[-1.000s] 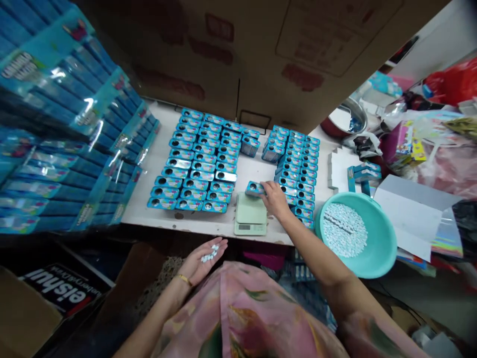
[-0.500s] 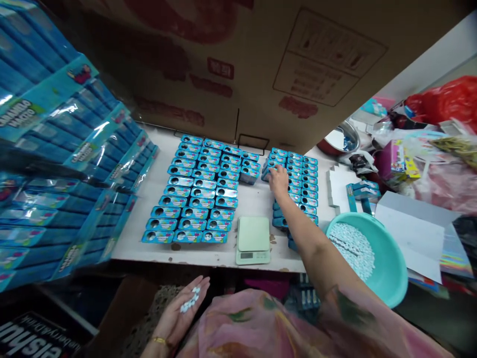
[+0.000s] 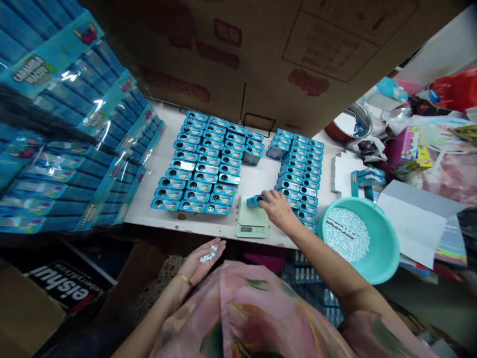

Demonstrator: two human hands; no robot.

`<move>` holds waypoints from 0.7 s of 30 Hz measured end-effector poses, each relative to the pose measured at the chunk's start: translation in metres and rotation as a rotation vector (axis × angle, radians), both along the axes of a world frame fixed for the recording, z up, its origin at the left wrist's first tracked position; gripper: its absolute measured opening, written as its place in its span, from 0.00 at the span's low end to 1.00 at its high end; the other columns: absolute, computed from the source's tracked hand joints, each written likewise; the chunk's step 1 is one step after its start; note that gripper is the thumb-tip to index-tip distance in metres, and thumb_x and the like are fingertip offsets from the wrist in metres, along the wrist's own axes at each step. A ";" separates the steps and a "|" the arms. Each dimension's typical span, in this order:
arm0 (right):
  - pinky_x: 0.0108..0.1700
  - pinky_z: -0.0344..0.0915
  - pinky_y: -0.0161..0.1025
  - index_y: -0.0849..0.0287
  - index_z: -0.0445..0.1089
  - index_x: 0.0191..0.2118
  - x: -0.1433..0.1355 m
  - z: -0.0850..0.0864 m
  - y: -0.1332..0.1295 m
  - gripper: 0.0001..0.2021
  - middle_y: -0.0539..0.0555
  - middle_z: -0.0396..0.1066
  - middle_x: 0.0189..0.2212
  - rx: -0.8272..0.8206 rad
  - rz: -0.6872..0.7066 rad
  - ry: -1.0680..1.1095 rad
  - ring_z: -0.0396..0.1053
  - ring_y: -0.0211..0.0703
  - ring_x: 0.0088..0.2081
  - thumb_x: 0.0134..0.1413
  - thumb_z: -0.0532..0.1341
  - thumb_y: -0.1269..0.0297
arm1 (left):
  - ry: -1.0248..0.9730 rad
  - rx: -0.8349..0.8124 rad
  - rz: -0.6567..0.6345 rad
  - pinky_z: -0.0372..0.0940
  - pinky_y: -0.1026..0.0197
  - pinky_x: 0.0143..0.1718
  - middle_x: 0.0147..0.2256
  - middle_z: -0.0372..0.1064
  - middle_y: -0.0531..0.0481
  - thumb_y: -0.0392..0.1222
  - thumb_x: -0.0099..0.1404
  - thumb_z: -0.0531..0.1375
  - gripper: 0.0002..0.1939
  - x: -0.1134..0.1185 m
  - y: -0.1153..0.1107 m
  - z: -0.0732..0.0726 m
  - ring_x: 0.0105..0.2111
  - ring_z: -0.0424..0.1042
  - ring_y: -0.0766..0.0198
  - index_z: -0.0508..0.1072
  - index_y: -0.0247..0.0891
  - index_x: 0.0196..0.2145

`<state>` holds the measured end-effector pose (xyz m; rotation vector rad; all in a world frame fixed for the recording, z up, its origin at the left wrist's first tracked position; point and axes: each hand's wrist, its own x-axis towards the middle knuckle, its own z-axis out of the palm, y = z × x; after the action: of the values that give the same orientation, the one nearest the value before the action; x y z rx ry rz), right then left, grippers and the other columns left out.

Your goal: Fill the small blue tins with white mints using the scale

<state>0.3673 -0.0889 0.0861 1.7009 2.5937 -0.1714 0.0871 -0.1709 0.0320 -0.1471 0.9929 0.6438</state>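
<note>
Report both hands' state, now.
Left hand: open, palm up, white pieces resting on it.
Right hand: closed on a small blue box.

A large brown carton (image 3: 238, 64) with red printing rises behind the counter (image 3: 255, 175). To the right sit a red-sided metal bowl (image 3: 337, 133), a purple-and-yellow box (image 3: 407, 149) and a red plastic bag (image 3: 460, 94). A black box (image 3: 65, 278) (white lettering across it) lies at lower left.

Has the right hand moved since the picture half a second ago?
Yes: judged against the pale green scale, the right hand has come back toward the wearer, from well beyond it to its far right corner, now holding a small blue box.
</note>
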 end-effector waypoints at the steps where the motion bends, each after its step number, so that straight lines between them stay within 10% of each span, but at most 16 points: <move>1: 0.40 0.55 0.44 0.55 0.67 0.37 -0.007 -0.001 -0.010 0.09 0.57 0.61 0.44 -0.020 0.030 -0.006 0.55 0.47 0.42 0.53 0.52 0.71 | -0.011 0.014 -0.020 0.61 0.60 0.48 0.40 0.69 0.34 0.22 0.50 0.52 0.24 0.005 0.001 0.002 0.45 0.66 0.56 0.64 0.25 0.47; 13: 0.39 0.60 0.39 0.60 0.60 0.46 -0.084 -0.006 -0.116 0.13 0.57 0.63 0.38 -0.241 0.107 0.307 0.59 0.43 0.39 0.53 0.53 0.68 | -0.139 0.115 -0.202 0.63 0.63 0.39 0.27 0.71 0.50 0.23 0.48 0.55 0.14 0.051 -0.013 0.015 0.30 0.70 0.66 0.72 0.32 0.31; 21: 0.39 0.61 0.36 0.60 0.63 0.42 -0.076 -0.013 -0.135 0.11 0.54 0.62 0.38 -0.369 0.070 0.439 0.59 0.40 0.40 0.56 0.50 0.63 | -0.200 0.081 -0.302 0.59 0.61 0.41 0.35 0.71 0.44 0.25 0.48 0.54 0.21 0.051 -0.027 0.008 0.35 0.69 0.63 0.71 0.31 0.41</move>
<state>0.2911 -0.2240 0.0731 1.5740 2.6599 -1.0554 0.1377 -0.1975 0.0400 0.0106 0.7747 0.3827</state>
